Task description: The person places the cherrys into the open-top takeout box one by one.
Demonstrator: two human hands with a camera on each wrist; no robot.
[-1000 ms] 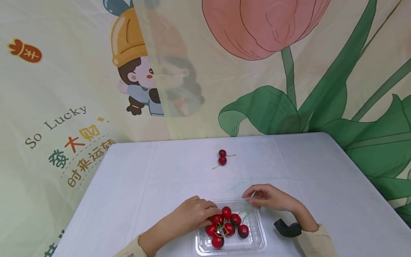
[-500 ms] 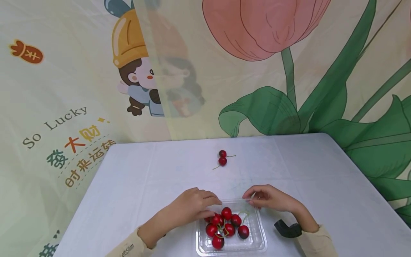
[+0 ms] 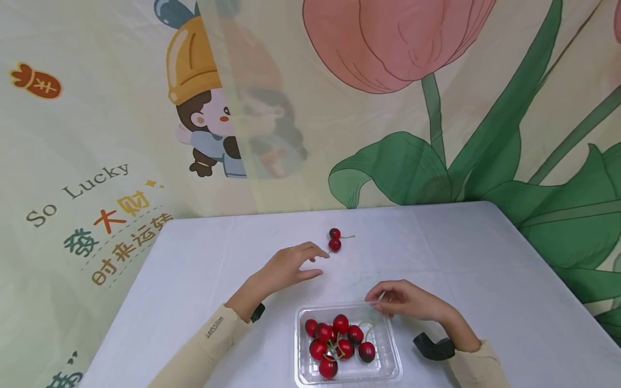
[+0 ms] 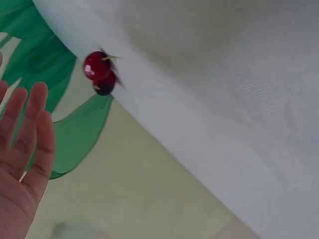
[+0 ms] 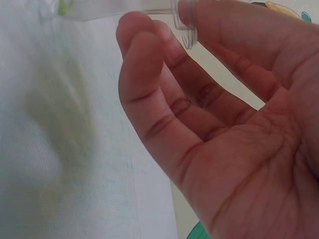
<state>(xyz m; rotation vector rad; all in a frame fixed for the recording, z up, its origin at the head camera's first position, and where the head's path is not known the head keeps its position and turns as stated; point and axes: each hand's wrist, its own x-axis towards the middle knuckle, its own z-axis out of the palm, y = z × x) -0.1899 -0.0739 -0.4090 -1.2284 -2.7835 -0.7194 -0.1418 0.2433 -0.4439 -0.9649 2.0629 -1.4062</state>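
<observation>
Looks open on the surface [image 3: 346,280] between the left hand [image 3: 291,265] and the right hand [image 3: 407,299]. Gets blocked past the left hand by two cherries [image 3: 335,242], and at the clear box's [image 3: 390,361] far right corner by the right hand. Leaves a strip inside, right of more cherries [image 3: 345,349]. Stops at the picture cloth [image 3: 291,196] behind.

Bench [image 3: 204,258] is covered w/ white cloth [image 3: 436,253]; cream backdrop [image 3: 121,32] is seen behind. On it are printed pink tulip [image 3: 388,43] w/ green leaves [image 3: 393,167] (R), cartoon fig. [image 3: 208,143] in yellow hat [image 3: 191,62] (L ctr), "So Lucky" lettering [image 3: 86,184] + red pouch [image 3: 36,81] (far L).
</observation>
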